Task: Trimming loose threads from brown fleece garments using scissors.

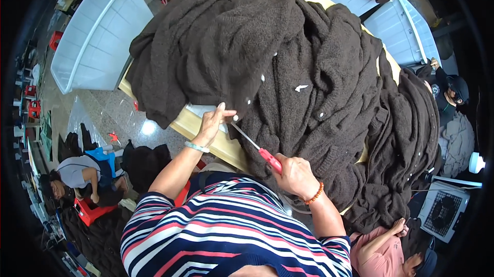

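Around: we see a white tub [98, 35] left of the table [216, 146], a second tub [406, 32] past its far right, and a fan [445, 210] at its near right.
In the way: heaped dark sweaters [309, 71] bury the table.
Sweater: brown, knitted, small white buttons, hanging over the table's near edge.
Left hand [213, 122]: we pinch the hem.
Right hand [293, 174]: we grip red-handled scissors [254, 147], tip at the hem.
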The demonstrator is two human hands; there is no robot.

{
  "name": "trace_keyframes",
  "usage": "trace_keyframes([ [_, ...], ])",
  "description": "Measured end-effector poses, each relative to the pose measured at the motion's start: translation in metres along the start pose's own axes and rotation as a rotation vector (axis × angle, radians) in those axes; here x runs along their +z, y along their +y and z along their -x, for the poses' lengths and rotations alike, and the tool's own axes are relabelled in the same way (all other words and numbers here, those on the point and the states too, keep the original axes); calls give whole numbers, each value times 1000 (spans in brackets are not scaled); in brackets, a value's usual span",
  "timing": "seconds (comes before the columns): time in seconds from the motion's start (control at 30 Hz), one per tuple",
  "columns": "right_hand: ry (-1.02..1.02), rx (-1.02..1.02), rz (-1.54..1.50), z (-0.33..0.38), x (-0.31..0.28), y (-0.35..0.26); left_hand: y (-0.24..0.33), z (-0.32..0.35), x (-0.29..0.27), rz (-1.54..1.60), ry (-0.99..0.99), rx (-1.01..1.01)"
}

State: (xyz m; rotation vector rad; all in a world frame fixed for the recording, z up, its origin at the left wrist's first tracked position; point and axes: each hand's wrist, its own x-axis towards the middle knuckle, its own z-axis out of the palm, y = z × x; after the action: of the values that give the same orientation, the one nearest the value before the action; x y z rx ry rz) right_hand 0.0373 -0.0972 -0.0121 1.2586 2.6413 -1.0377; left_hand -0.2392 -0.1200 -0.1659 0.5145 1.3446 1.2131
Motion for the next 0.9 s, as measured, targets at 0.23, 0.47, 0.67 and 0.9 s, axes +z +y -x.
trace_keyframes([
  [0.23, 90, 152, -28, 1, 7, 15, 56, -19, 43, -1254, 284, 857],
  [0.47, 112, 206, 25, -6, 25, 15, -10, -104, 16, -822, 27, 601],
  [0.67, 119, 169, -1, -10, 32, 12, -8, -90, 1, 36, -192, 119],
  [0.9, 144, 157, -80, -8, 34, 17, 19, -71, 7, -486, -237, 100],
])
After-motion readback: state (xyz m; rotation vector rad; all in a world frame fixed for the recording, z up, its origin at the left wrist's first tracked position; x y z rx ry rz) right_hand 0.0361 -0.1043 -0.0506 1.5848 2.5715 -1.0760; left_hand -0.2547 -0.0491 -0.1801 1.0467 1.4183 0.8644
